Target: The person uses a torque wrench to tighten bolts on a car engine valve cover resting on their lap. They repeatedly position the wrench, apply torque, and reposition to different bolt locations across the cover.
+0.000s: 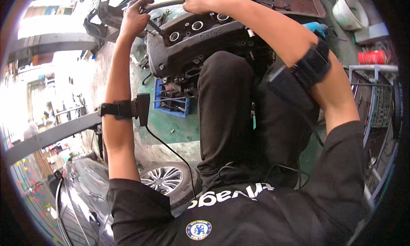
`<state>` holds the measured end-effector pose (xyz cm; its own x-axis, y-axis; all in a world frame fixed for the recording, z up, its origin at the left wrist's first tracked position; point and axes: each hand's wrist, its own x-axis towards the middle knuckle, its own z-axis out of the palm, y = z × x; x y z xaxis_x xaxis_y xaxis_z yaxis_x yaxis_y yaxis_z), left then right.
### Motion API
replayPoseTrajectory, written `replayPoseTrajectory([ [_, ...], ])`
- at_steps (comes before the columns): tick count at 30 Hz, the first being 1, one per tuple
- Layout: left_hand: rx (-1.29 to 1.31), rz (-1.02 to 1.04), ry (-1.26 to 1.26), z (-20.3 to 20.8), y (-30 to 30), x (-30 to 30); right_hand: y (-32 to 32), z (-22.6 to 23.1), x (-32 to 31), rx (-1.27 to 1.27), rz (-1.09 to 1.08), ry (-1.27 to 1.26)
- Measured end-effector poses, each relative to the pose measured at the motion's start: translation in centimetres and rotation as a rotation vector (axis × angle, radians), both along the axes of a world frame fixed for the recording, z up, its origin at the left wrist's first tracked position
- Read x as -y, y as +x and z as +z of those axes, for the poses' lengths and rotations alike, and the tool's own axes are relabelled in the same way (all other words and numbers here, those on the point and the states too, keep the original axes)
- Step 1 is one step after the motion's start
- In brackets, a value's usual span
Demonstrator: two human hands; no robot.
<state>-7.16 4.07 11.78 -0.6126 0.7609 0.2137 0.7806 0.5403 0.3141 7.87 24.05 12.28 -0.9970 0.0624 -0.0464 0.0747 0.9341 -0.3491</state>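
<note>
At two o'clock, a white bucket [342,14]; between two and three, a red canister [372,57]; at three, a metal rack [376,68]; at seven, a spoked wheel [164,180].

Green floor [183,129], grey beams [51,136], glaring light [16,94]

- Here's your bar [167,5], dark and metallic-looking, with a dull sheen along its length.
- Under it, your engine block [181,50]: a dark, matt cover with bright, smooth metal rings [197,26] set in the top.
- Your T-shirt [265,222] and trousers [224,105] read as soft matt cloth, the shirt's chest lettering [239,194] smooth and white.
- Down by you, a wheel rim [164,179] in shiny silvery metal, its tyre [188,194] dull rubber.
- Your blue crate [172,113], plastic by its look.
- And the bucket [348,13]: pale, smudged plastic!
</note>
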Motion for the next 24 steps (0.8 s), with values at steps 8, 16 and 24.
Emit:
replayPoseTrajectory([
  [8, -0.075, 0.074, 0.077, 0.4, 1.9, 5.3, -1.3, -2.5, 2.1, -0.124, 0.233, -0.055],
  [16, 1.122, 0.95, -0.164, -5.5, 26.0, 30.5, 0.2, -0.9, 1.9, -0.233, 0.515, 0.373],
  [24, 1.845, 1.733, 0.108, -1.4, 58.0, 35.4, 3.2, 2.4, 2.9, 0.151, 0.013, -0.448],
])
